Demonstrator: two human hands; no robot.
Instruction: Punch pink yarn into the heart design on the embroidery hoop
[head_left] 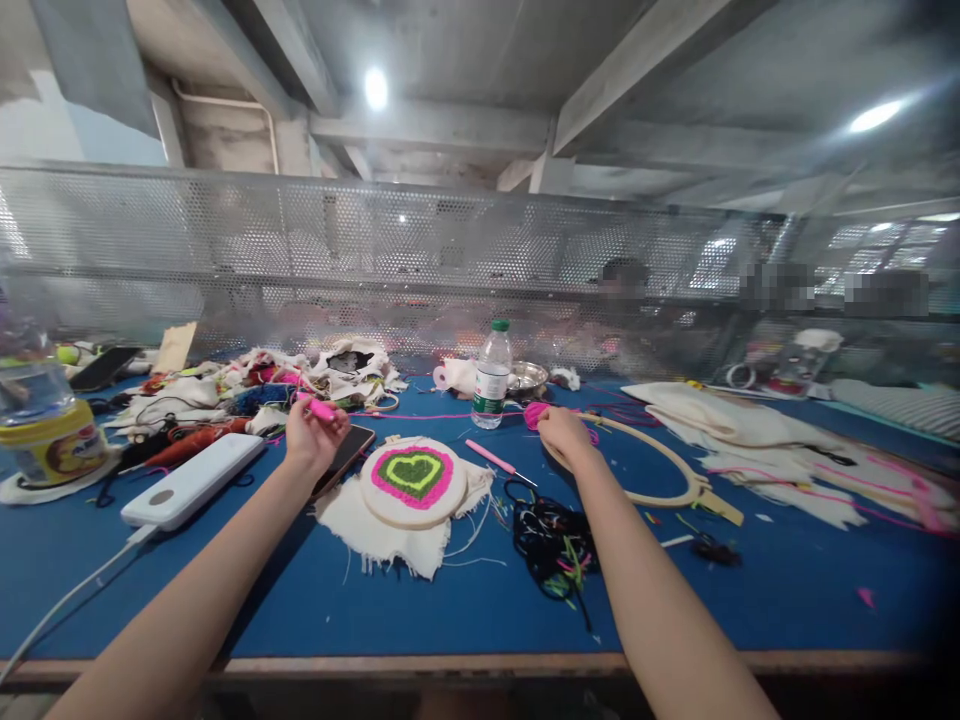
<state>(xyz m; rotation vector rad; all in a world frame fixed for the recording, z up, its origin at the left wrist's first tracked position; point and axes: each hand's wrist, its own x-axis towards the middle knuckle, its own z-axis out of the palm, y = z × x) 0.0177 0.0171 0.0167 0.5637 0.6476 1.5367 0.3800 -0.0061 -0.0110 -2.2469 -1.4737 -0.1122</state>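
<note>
My left hand [316, 437] is raised over the left of the table, its fingers closed on bright pink yarn [321, 409]. A pink strand runs from near this hand across the table towards my right hand [566, 435]. That hand is closed on a pink yarn ball [535, 415] beside an empty wooden embroidery hoop [679, 460]. Between my forearms lies a hooped white cloth [411, 482] with a pink, dark green and yellow-green heart. Near it rests a pink-handled punch needle [491, 458], its thin metal tip pointing right. A black yarn tangle [551, 545] lies beside my right forearm.
A water bottle [492, 380] stands behind the hooped cloth, by a metal bowl [527, 378]. Left are a white power bank [195, 480] with a cable, a phone [349, 455], a yellow tub [56, 445] and heaped yarn scraps [262, 385]. Folded white cloth [720, 415] lies right.
</note>
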